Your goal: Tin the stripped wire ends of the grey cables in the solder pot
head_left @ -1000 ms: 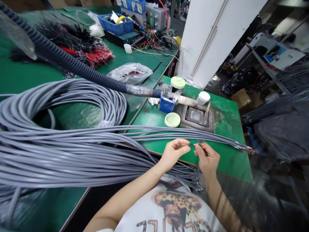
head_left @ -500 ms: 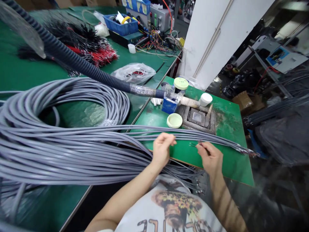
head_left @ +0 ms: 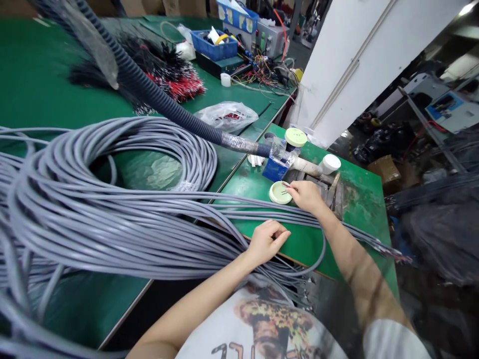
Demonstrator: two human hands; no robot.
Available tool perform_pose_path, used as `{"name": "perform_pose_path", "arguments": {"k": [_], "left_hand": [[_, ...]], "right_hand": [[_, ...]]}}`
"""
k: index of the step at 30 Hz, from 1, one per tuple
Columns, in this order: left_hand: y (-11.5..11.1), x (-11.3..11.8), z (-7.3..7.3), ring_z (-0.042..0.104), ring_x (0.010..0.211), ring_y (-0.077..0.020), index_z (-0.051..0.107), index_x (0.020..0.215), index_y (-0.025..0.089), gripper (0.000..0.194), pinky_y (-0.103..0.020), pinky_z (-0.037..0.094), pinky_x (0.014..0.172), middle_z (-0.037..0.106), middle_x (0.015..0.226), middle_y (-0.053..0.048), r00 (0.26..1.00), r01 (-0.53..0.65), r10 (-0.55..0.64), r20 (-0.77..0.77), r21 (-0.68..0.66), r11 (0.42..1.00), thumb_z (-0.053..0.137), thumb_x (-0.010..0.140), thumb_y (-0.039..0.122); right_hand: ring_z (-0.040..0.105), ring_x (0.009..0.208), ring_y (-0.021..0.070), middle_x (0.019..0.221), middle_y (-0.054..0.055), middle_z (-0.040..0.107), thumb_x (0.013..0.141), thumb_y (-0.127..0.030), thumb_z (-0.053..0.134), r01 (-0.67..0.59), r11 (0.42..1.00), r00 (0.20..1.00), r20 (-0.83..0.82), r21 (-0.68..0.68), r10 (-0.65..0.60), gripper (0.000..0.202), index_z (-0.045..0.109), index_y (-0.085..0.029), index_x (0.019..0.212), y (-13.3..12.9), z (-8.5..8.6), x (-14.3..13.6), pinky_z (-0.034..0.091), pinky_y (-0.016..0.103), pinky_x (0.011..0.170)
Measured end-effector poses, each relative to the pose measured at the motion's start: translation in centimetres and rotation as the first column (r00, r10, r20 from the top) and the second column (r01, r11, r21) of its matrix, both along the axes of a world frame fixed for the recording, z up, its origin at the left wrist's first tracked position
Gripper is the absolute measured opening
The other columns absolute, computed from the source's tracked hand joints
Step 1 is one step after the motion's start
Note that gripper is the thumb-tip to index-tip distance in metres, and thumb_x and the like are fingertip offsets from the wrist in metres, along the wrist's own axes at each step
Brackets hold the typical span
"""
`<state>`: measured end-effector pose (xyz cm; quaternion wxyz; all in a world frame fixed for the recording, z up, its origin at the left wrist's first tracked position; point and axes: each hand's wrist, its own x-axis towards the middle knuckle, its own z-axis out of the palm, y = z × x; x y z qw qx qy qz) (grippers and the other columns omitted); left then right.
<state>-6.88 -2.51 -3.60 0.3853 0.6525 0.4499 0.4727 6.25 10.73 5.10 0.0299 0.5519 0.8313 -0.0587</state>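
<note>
My right hand (head_left: 305, 194) pinches the end of a grey cable, whose thin dark wire tips reach over a shallow pale-green dish (head_left: 276, 193). Whether the tips touch what is in it, I cannot tell. That cable (head_left: 324, 244) seems to drop behind my right forearm and curve back left to the bundle. Lower and to the left, my left hand (head_left: 268, 241) is loosely curled with nothing visible in it, just in front of several grey cables (head_left: 239, 205) lying across the bench. A big coil of grey cable (head_left: 123, 239) covers the left side.
A ribbed hose (head_left: 179, 117) crosses above the coil to a blue box (head_left: 275, 169). Behind my right hand are a dark, dirty block (head_left: 339, 202), a white tub (head_left: 331, 163) and a jar with a pale-green lid (head_left: 295, 137). A white pillar (head_left: 355, 60) stands beyond.
My right hand has moved up and left, bringing the wire tips over the dish. My left hand has dropped a little. The view has shifted slightly.
</note>
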Motion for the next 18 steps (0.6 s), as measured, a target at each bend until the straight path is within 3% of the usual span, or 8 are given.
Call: {"name": "perform_pose_path", "arguments": {"k": [4,11,15,18], "left_hand": [[0.1,-0.1,-0.1,0.051,0.064,-0.0132,0.062,0.072,0.017,0.021,-0.028,0.04,0.065,0.06,0.064,-0.002,1.0,0.006,-0.006,-0.004,0.032,0.999,0.056,0.089,0.028],[0.0,0.0,-0.2,0.052,0.066,-0.0137,0.062,0.072,0.017,0.021,-0.028,0.041,0.065,0.062,0.066,-0.002,1.0,0.007,-0.007,0.002,0.037,0.999,0.056,0.089,0.028],[0.0,-0.1,-0.3,0.053,0.066,-0.0139,0.062,0.072,0.017,0.021,-0.027,0.041,0.065,0.062,0.066,-0.002,1.0,0.006,-0.006,-0.004,0.029,1.0,0.056,0.089,0.029],[0.0,-0.1,-0.2,0.053,0.066,-0.0139,0.062,0.072,0.017,0.022,-0.027,0.041,0.065,0.061,0.066,-0.002,1.0,0.012,-0.012,-0.011,0.014,1.0,0.056,0.09,0.029]], "right_hand": [[0.063,0.081,0.0194,0.088,0.008,0.073,0.092,-0.037,0.047,-0.012,1.0,0.993,0.117,-0.024,0.015,0.031,0.071,-0.018,0.088,0.9,-0.8,-1.1,0.035,0.026,0.064],[0.066,0.084,0.0225,0.091,0.012,0.073,0.092,-0.038,0.046,-0.012,0.999,0.983,0.182,-0.042,0.019,0.033,0.072,-0.018,0.095,1.3,-1.5,-1.9,0.039,0.027,0.068],[0.065,0.083,0.0214,0.09,0.01,0.073,0.092,-0.039,0.046,-0.006,0.999,0.981,0.192,-0.033,0.012,0.033,0.072,-0.018,0.092,1.3,-0.8,-1.4,0.038,0.027,0.066],[0.063,0.079,0.0184,0.086,0.007,0.072,0.092,-0.043,0.046,0.046,0.999,0.986,0.163,-0.007,-0.044,0.035,0.072,-0.02,0.085,1.4,0.6,1.0,0.036,0.026,0.063]]}}
